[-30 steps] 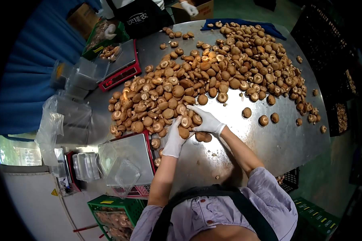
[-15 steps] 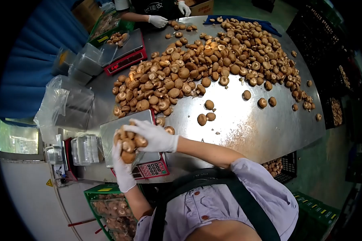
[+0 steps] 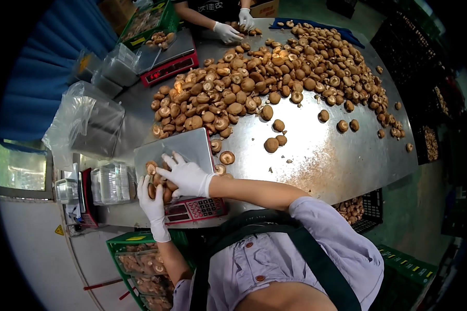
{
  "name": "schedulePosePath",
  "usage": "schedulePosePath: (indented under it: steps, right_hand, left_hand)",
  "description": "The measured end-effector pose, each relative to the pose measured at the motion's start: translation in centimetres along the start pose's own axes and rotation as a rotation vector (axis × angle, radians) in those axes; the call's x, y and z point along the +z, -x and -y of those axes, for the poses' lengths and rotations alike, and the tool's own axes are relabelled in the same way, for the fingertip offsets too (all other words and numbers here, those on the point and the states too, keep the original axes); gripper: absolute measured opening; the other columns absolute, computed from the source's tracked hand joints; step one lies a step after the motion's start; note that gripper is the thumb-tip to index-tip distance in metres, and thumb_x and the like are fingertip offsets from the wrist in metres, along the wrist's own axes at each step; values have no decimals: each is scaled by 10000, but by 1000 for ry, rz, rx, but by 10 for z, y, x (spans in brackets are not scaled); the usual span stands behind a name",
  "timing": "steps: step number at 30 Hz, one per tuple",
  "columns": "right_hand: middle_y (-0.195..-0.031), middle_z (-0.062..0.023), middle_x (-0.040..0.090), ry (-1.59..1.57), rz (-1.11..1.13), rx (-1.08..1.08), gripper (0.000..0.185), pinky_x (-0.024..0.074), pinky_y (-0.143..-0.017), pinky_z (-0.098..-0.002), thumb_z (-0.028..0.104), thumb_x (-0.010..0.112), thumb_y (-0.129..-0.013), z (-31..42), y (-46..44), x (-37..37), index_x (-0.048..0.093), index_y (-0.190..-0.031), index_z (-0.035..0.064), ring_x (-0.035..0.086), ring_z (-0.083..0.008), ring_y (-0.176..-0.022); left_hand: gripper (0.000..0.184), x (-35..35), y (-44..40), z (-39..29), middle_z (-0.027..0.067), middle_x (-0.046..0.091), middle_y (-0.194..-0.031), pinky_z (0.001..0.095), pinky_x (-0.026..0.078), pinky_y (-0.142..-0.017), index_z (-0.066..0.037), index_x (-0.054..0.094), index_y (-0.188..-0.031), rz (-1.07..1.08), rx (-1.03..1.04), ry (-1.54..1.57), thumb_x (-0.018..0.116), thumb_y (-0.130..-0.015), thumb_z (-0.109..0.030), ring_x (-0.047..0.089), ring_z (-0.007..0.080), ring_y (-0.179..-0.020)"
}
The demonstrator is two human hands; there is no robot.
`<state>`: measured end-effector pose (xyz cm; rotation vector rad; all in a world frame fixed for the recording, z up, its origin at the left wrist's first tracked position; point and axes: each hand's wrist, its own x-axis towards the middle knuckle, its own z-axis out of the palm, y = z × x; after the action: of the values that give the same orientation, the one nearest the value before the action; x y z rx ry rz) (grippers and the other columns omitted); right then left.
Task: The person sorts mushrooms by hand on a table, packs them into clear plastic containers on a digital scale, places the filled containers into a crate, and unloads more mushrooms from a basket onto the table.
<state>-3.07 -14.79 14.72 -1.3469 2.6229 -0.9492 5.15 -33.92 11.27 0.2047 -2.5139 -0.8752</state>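
My left hand (image 3: 152,203), in a white glove, cups the near left side of a cluster of brown shiitake mushrooms (image 3: 159,181). From the right, my right hand (image 3: 188,178), also gloved, curves over the same cluster with its fingers somewhat spread. Both hands touch the mushrooms, low over the left part of the weighing scale (image 3: 194,141), whose red keypad side faces me. Gloves hide part of the cluster, and I cannot tell whether a clear tray lies under it.
A large heap of shiitake mushrooms (image 3: 254,78) covers the far table (image 3: 342,166). Clear plastic trays (image 3: 110,182) are stacked at left. Across the table, a co-worker's gloved hands (image 3: 228,32) handle mushrooms near a second scale (image 3: 169,70). A green crate (image 3: 120,249) stands below.
My hands and the mushrooms between them have moved down and slightly left towards the scale. My right fingers have spread more. The co-worker's hands have come closer to the mushrooms there.
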Motion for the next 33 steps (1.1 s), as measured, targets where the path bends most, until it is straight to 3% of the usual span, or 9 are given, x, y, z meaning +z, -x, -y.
schedulePosePath:
  steps: [3, 6, 7, 9, 11, 12, 17, 26, 33]
  right_hand:
    - [-1367, -199, 400, -42, -86, -12, 725, 491, -922, -429, 346, 769, -696, -21, 20, -27, 455, -1313, 131, 441, -390, -1231]
    - [-1158, -161, 553, -80, -141, 297, 509, 476, -876, -431, 276, 710, -729, -62, 52, -52, 547, -1182, 108, 543, -345, -1081]
    - [-1119, -152, 579, 50, -351, 317, 440, 474, -838, -438, 236, 684, -755, -85, 68, -44, 564, -1157, 103, 566, -333, -1011]
    - [-1222, -198, 542, -5, -14, 770, 516, 488, -814, -460, 266, 716, -735, -112, 94, -74, 568, -1201, 100, 557, -369, -1045]
    - [-1263, -188, 511, 406, -169, 767, 583, 512, -793, -454, 310, 731, -722, -183, 150, -25, 554, -1228, 80, 530, -395, -1066]
    - [-1283, -185, 504, 347, 19, 907, 572, 510, -827, -457, 310, 725, -734, -179, 161, -36, 552, -1233, 92, 508, -385, -1107]
    - [-1229, -126, 560, 372, -50, 754, 487, 514, -830, -449, 270, 727, -736, -190, 205, -32, 579, -1182, 141, 499, -370, -1104]
    - [-1354, -153, 479, 303, 10, 791, 660, 442, -983, -433, 296, 805, -653, -204, 212, -29, 535, -1212, 73, 411, -360, -1241]
    - [-1332, -235, 477, 288, -211, 580, 620, 373, -1033, -459, 274, 813, -624, -206, 178, -18, 590, -1159, 53, 436, -416, -1212]
  left_hand:
    - [449, 5, 1, -8, 177, 518, -1311, 414, 355, -1043, -40, 572, -1245, 8, 53, 39, 668, -815, -120, 485, 321, -1216]
    - [412, 4, 3, 1, 173, 528, -1304, 405, 352, -1046, -28, 574, -1239, -67, -19, 167, 632, -836, -91, 487, 312, -1217]
    - [373, 1, 2, -4, 175, 537, -1294, 393, 365, -1034, -13, 579, -1227, -113, -20, 147, 595, -857, -57, 498, 306, -1205]
    - [318, -4, 0, -1, 166, 552, -1269, 367, 400, -1003, 4, 589, -1200, -197, -97, 172, 559, -886, -30, 520, 280, -1178]
    - [279, -10, -3, 8, 149, 561, -1251, 345, 413, -990, 16, 598, -1176, -259, -199, 256, 536, -909, -32, 532, 251, -1161]
    - [264, -13, -6, 9, 139, 565, -1244, 336, 417, -987, 23, 603, -1164, -283, -247, 319, 527, -918, -35, 535, 238, -1154]
    - [235, -30, -18, 10, 129, 592, -1203, 309, 417, -978, 37, 632, -1115, -267, -329, 368, 544, -916, -53, 549, 202, -1132]
    - [260, -50, -29, 36, 79, 652, -1082, 264, 452, -882, 23, 648, -1116, -159, -555, 632, 583, -916, -129, 598, 158, -991]
    - [465, -11, -46, 79, 61, 611, -1104, 290, 477, -775, -66, 527, -1302, -16, -766, 713, 614, -909, -298, 588, 152, -896]
